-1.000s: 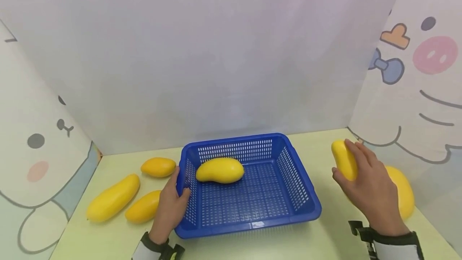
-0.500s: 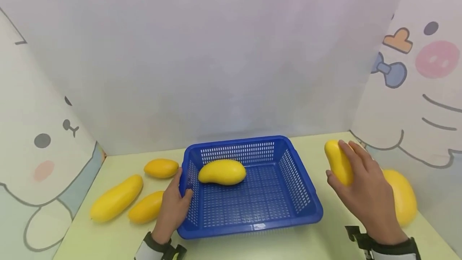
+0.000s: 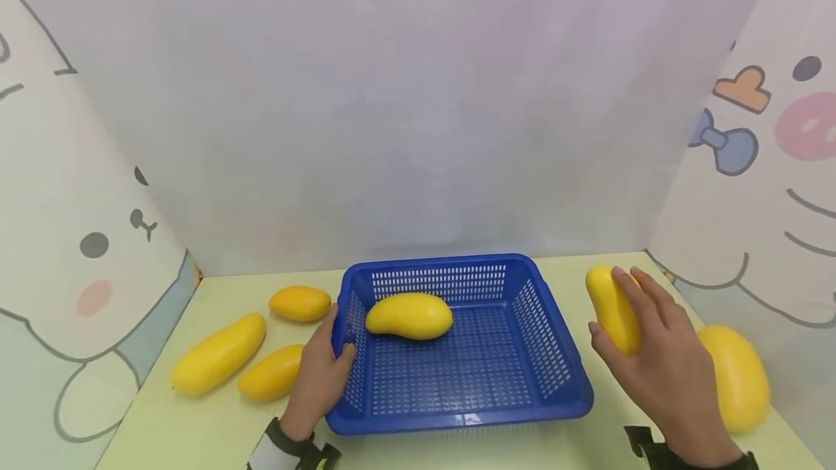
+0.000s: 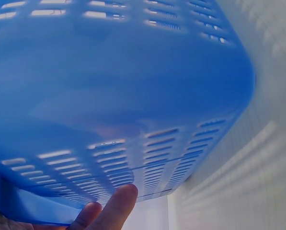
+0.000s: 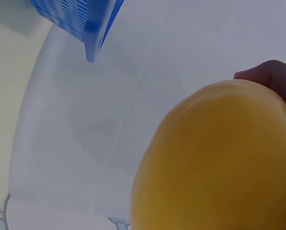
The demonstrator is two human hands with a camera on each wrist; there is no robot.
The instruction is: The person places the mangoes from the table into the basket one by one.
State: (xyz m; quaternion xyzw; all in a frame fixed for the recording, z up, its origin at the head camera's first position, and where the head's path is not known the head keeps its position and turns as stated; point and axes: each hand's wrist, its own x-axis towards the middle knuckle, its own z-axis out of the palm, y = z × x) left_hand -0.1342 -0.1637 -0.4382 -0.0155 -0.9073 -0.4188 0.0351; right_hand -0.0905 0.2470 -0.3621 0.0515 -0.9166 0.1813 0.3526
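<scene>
My left hand grips the left rim of a blue plastic basket, thumb inside and fingers along the outer wall. In the left wrist view, fingertips touch the slotted side of the basket. One yellow mango lies in the basket's back left part. Right of the basket, my right hand holds another yellow mango above the table, thumb on its near side. That held mango fills much of the right wrist view, and the hand hides part of it in the head view.
Left of the basket lie three yellow mangoes: a long one, a small one, and one partly behind my left hand. A large yellow mango rests at the right, beyond my right wrist. White cloth walls enclose the pale table.
My right hand, still holding the mango, has come slightly left toward the basket. The left hand keeps its grip on the rim. The head view has shifted a little.
</scene>
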